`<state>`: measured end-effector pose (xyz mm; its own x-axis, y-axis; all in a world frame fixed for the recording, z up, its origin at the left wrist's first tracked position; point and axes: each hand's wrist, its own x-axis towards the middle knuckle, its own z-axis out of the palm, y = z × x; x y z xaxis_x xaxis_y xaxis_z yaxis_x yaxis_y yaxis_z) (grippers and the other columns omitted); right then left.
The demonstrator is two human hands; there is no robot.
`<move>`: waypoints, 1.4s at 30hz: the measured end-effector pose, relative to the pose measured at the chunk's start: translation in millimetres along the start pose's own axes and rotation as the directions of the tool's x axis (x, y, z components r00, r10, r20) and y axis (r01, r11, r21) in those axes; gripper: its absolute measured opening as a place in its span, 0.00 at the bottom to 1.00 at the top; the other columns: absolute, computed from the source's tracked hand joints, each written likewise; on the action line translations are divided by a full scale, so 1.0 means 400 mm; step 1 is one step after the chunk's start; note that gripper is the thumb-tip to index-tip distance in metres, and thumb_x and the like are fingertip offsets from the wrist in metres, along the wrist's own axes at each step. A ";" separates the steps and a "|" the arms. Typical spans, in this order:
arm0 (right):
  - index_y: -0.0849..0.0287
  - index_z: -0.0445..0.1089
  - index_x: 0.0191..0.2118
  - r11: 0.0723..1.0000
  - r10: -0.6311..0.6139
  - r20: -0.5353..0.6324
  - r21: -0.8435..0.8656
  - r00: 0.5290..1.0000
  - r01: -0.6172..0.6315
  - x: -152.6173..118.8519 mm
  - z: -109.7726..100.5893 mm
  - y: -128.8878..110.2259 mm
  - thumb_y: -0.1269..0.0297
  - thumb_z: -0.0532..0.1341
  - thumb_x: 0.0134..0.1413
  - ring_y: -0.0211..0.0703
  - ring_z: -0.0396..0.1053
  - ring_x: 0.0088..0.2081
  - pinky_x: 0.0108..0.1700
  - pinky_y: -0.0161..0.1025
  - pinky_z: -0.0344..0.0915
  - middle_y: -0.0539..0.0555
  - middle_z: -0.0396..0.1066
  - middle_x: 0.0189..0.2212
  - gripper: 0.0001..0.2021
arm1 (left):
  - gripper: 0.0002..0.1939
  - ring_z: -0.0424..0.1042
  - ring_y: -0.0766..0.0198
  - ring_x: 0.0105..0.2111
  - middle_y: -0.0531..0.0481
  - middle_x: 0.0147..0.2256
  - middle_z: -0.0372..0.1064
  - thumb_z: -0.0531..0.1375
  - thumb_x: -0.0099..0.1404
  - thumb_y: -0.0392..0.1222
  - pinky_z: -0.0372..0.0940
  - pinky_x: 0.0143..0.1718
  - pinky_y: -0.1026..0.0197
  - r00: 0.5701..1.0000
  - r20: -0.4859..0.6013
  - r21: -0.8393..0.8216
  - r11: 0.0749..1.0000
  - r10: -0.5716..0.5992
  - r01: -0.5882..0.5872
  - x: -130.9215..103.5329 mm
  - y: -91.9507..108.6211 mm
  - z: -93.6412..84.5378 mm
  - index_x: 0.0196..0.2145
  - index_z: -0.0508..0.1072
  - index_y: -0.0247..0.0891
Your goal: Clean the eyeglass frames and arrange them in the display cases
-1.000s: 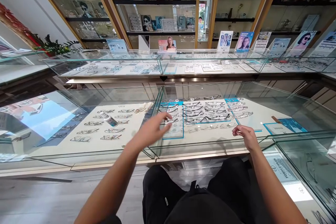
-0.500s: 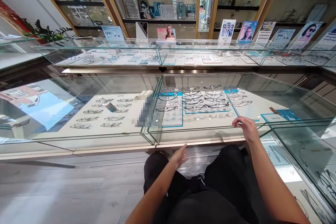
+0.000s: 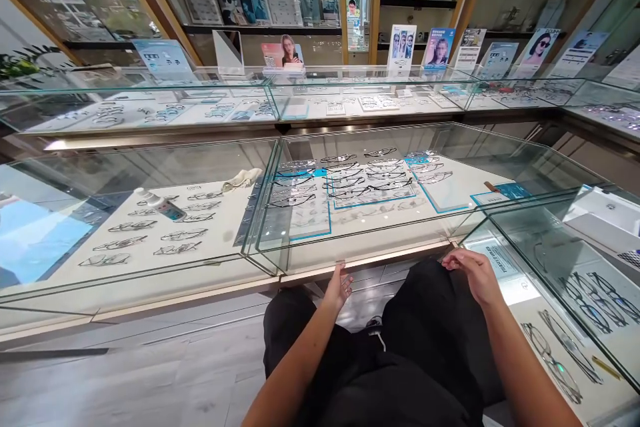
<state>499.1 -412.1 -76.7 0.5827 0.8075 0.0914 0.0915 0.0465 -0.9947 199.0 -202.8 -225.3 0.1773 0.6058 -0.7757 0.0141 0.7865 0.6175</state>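
My left hand [image 3: 339,288] is above my left knee, its fingers apart and holding nothing, with the fingertips by the front edge of the glass display case [image 3: 235,272]. Over my right knee hovers my right hand [image 3: 474,271], fingers loosely bent and nothing visible in them. It is near the corner where the side case [image 3: 480,223] meets the front one. Rows of eyeglasses [image 3: 350,183] show through the glass ahead of both hands. On the left part are a white spray bottle [image 3: 163,205], lying tilted, and a crumpled cream cloth [image 3: 241,179].
Behind runs another glass case [image 3: 273,97] with eyewear and upright advertising cards [image 3: 401,48] on top. More eyeglasses [image 3: 553,363] lie in the right side case. A white open box [image 3: 600,210] rests at the right. My knees are close against the front case.
The view has swung to the right, bringing more of the side case and a white box into sight. My right hand has dropped from over the front case to above my knee.
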 end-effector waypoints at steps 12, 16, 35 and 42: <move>0.54 0.87 0.36 0.974 -0.215 -0.020 -0.077 0.977 0.212 -0.027 -0.086 -0.146 0.53 0.67 0.67 0.46 0.74 0.35 0.38 0.42 0.69 0.56 0.82 0.33 0.14 | 0.30 0.77 0.58 0.41 0.41 0.51 0.80 0.76 0.54 0.54 0.62 0.34 0.63 0.960 0.273 0.221 0.975 -0.057 -0.005 -0.302 -0.059 -0.063 0.49 0.75 0.37; 0.54 0.86 0.36 0.942 -0.324 0.003 -0.092 0.946 0.323 0.027 -0.077 -0.249 0.52 0.66 0.67 0.47 0.72 0.34 0.38 0.43 0.68 0.56 0.80 0.31 0.15 | 0.19 0.76 0.56 0.46 0.42 0.49 0.81 0.64 0.74 0.57 0.68 0.54 0.54 0.643 0.733 0.340 0.699 0.222 -0.629 -0.523 0.082 -0.124 0.51 0.80 0.41; 0.56 0.82 0.50 -0.030 0.092 0.364 -0.929 0.927 0.368 0.874 0.069 -0.285 0.60 0.69 0.68 0.57 0.69 0.65 0.67 0.55 0.67 0.57 0.77 0.63 0.10 | 0.52 0.36 0.28 0.81 0.21 0.80 0.36 0.54 0.74 0.67 0.55 0.73 0.26 0.357 0.368 0.903 -0.239 0.859 -0.356 -0.287 0.250 -0.217 0.79 0.51 0.23; 0.56 0.74 0.63 -0.142 0.160 0.360 -0.913 0.919 0.382 0.926 0.094 -0.257 0.54 0.66 0.73 0.53 0.76 0.58 0.60 0.56 0.76 0.61 0.73 0.63 0.19 | 0.52 0.37 0.28 0.81 0.21 0.80 0.39 0.56 0.73 0.67 0.53 0.73 0.25 0.272 0.366 0.883 -0.239 0.890 -0.405 -0.244 0.232 -0.226 0.78 0.53 0.25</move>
<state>675.4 -95.6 57.6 0.2596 0.9613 -0.0920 0.9471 -0.2349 0.2185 94.1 -178.1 -104.3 0.4206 0.8209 0.3861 0.7934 -0.5393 0.2824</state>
